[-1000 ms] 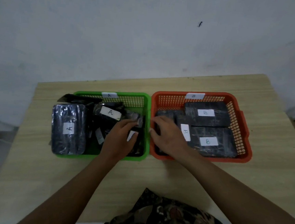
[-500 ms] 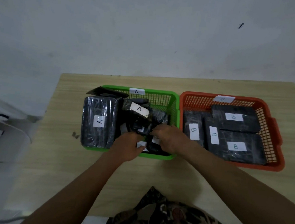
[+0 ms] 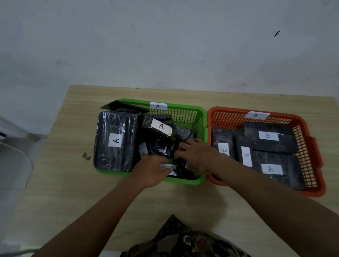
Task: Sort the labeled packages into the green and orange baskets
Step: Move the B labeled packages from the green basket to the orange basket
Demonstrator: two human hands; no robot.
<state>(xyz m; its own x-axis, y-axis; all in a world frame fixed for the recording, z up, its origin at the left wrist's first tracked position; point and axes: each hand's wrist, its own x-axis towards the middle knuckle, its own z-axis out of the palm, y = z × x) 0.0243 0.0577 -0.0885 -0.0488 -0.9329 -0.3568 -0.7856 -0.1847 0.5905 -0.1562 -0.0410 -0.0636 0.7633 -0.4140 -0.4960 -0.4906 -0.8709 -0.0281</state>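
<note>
Both hands are digging in the green plastic mesh basket (image 3: 204, 119) on the light wooden bench (image 3: 73, 181): left hand (image 3: 150, 172) at its near edge, fingers curled on a small black wrapped package (image 3: 170, 167); right hand (image 3: 198, 155) just behind, grip unclear. Orange plastic mesh basket (image 3: 317, 161) touches its right side, holding black B-labeled packages (image 3: 270, 137).

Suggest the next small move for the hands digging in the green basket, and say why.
Probably lift out the small package whose label looks like a B and move it to the orange basket. It lies in the green basket tagged A, just ahead of the left hand; the right hand rests on the pile beside it.
</note>
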